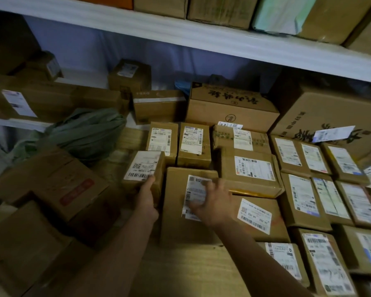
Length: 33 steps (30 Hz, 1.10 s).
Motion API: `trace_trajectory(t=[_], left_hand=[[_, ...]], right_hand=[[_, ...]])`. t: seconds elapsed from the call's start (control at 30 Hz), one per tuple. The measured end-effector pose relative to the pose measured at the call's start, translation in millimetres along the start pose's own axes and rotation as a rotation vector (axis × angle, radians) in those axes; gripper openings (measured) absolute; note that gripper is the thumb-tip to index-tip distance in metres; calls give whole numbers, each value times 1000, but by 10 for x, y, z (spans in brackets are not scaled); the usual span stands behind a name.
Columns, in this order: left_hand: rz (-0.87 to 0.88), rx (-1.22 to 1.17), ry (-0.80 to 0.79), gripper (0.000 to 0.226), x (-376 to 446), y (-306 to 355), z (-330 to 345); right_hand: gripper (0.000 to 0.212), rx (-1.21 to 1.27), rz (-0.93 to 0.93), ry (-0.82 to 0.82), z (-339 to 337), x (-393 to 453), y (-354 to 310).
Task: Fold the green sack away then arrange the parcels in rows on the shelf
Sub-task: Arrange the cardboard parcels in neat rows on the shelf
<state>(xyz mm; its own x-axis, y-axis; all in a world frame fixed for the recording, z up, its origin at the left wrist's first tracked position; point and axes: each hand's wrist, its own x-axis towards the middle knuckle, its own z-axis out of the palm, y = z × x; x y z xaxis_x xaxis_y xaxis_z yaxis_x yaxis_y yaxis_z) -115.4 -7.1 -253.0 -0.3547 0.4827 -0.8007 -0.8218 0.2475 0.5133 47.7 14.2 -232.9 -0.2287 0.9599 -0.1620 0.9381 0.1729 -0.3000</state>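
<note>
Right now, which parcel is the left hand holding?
The small parcel with the QR-code label, left of the tall box. The left hand grips its near edge.

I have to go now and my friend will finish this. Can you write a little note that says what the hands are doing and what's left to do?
Left hand grips a small box. Right hand rests spread on a bigger box; blurred, grip unclear.
Green sack lies bunched at the back left, not folded flat.
Parcels on the right are in rows. Boxes on the left lie loose and need lining up.
</note>
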Motion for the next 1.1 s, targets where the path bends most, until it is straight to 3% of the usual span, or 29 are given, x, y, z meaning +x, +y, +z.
trace_trajectory(t=[0.07, 0.17, 0.33, 0.5, 0.63, 0.77, 0.93, 1.1], left_hand=[[-7, 11, 50, 71, 18, -47, -45], [-32, 19, 49, 67, 49, -121, -120], [-61, 64, -49, 38, 105, -149, -139], [-105, 129, -63, 47, 173, -120, -199], [-115, 239, -86, 34, 165, -83, -230], [-73, 300, -39, 30, 67, -43, -243], [249, 514, 71, 37, -153, 161, -302], [559, 702, 64, 30, -597, 622, -426]], right_hand=[[97, -119, -245, -226, 108, -24, -21], [118, -275, -323, -405, 330, 49, 22], [118, -295, -277, -396, 275, 168, -28], [110, -263, -279, -339, 248, 190, -114], [105, -230, -263, -345, 230, 210, -170], [83, -76, -194, -287, 144, 175, -268], [29, 280, -174, -46, 89, 121, -636], [19, 636, -132, -16, 118, 54, -1178]])
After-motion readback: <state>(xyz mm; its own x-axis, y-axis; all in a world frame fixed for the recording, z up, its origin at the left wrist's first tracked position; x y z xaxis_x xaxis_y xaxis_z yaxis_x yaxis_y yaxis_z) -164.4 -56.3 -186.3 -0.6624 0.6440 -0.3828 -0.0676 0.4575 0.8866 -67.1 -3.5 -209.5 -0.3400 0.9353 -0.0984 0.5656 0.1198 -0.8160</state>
